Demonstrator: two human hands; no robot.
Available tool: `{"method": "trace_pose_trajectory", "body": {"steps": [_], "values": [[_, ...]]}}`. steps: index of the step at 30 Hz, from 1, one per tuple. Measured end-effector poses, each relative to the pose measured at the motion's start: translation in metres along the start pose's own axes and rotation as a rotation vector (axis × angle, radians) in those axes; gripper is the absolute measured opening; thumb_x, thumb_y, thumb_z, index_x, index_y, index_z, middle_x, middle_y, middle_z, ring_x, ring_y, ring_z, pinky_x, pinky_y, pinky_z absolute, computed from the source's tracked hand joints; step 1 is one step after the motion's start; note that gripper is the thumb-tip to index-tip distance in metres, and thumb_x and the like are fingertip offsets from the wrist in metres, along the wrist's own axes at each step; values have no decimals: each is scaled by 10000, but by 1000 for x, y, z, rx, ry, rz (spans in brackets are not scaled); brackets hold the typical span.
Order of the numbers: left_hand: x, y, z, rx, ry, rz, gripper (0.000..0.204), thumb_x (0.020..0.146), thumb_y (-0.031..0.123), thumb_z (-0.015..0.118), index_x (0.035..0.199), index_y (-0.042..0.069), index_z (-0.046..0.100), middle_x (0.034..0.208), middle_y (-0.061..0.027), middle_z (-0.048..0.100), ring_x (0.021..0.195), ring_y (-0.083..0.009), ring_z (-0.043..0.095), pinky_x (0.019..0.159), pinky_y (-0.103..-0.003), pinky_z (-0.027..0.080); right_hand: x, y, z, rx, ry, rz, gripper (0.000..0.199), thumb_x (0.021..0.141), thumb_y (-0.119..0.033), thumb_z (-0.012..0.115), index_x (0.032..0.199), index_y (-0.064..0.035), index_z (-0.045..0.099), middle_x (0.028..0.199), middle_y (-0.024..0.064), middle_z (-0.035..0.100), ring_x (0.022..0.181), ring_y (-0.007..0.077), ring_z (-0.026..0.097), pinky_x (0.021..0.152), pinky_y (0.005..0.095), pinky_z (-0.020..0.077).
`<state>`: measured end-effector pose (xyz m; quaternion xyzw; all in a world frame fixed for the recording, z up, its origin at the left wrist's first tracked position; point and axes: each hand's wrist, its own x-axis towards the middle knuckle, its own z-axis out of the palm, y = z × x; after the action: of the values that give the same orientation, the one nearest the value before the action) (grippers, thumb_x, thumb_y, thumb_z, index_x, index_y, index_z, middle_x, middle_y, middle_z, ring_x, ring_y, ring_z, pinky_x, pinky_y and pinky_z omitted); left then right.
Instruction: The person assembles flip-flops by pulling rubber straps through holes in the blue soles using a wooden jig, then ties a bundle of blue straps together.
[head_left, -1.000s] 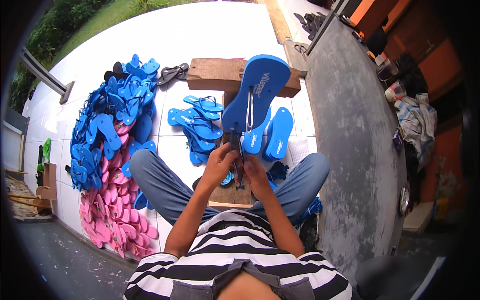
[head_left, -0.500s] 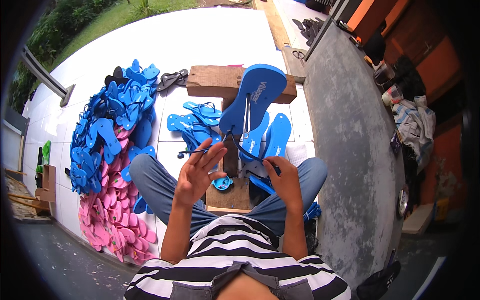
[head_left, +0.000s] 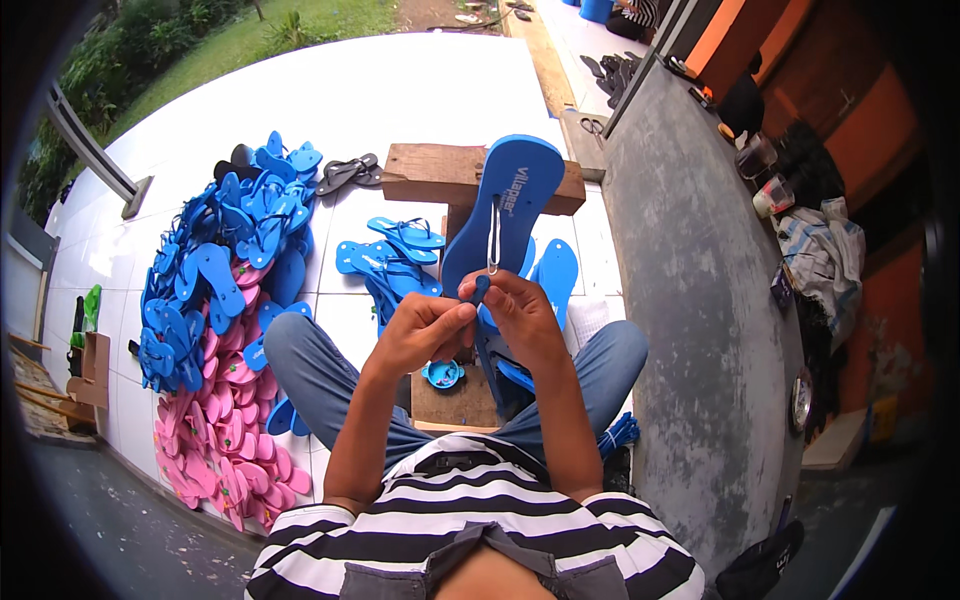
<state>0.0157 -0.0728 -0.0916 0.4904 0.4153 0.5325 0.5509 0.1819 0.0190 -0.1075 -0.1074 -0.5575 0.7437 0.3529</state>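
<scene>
A blue flip-flop sole (head_left: 512, 190) stands tilted up against a wooden stand (head_left: 425, 175), its toe end high and its lower end behind my fingers. Over its face hangs a narrow pale wire loop (head_left: 495, 235). Just below the loop, a dark blue strap end (head_left: 481, 288) is pinched between my two hands. My left hand (head_left: 425, 328) is closed, its thumb and forefinger meeting at the strap. From the other side my right hand (head_left: 522, 318) is also closed on the strap, its fingers around the end. The rest of the strap is mostly hidden by my hands.
Blue flip-flops (head_left: 390, 265) lie left of the stand, and another blue sole (head_left: 556, 275) on its right. A small blue dish (head_left: 442, 374) sits on the stand's base. Far left is a heap of blue flip-flops (head_left: 265, 215) and pink flip-flops (head_left: 225, 425). Black flip-flops (head_left: 350, 174) lie behind.
My hands have come together from apart and moved up to the sole's lower end. The strap that stretched between them is now gathered at my fingertips.
</scene>
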Motion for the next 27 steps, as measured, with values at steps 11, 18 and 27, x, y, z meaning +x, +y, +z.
{"method": "trace_pose_trajectory", "body": {"steps": [11,18,27], "values": [[33,29,-15,156,160,280,280,998,249,605,857,14,660,619,40,535,564,-18,456,486,-198,318,8,-3,7,434,40,-325,197,963,-190,639,1032,-8,601,921,75,647,910,213,647,871,358,508],[81,78,-16,804,470,683,272,981,241,604,1086,-7,638,980,-100,671,837,-137,624,705,-268,492,14,9,7,391,103,-252,163,948,-156,663,1039,-42,590,862,50,601,755,158,565,718,310,454],[107,91,-17,872,252,388,388,950,433,604,995,61,702,769,-127,679,694,-234,653,609,-360,473,19,13,7,206,82,-144,114,929,-106,664,956,-55,566,790,28,562,612,91,442,560,252,334]]}}
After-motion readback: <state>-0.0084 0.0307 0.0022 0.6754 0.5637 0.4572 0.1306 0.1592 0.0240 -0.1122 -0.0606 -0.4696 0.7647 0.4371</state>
